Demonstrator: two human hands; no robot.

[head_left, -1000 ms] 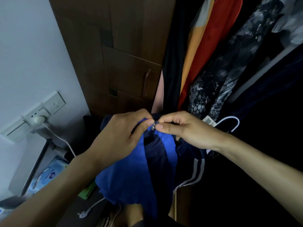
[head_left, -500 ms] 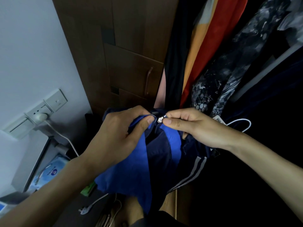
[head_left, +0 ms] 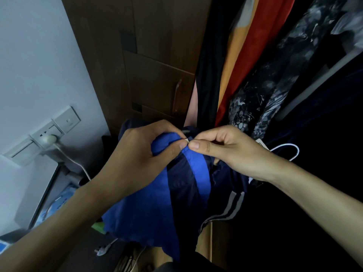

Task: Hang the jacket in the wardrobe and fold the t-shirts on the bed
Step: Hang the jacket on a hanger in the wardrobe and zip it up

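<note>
I see my left hand (head_left: 137,152) bunching the blue jacket (head_left: 149,209) collar while my right hand (head_left: 225,150) pinches, apparently, the zipper pull (head_left: 187,139), both grips clamped, steadying fabric for zipping.

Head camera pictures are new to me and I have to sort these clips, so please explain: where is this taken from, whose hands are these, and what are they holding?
There is no machine here. A person wears a camera on the head, and it looks forward and down, so the two arms that reach in from the bottom are that person's own. The left hand grips the blue cloth near the top of a blue and navy jacket. The right hand pinches a small metal piece, probably the zipper pull, right where the two thumbs meet. Behind the hands is an open wardrobe of dark wood, with hanging clothes in orange, red and a grey pattern. A white hanger shows just past the right wrist. On the left is a wall with a socket and a plugged-in white cable. No bed or t-shirts are in view.
</note>
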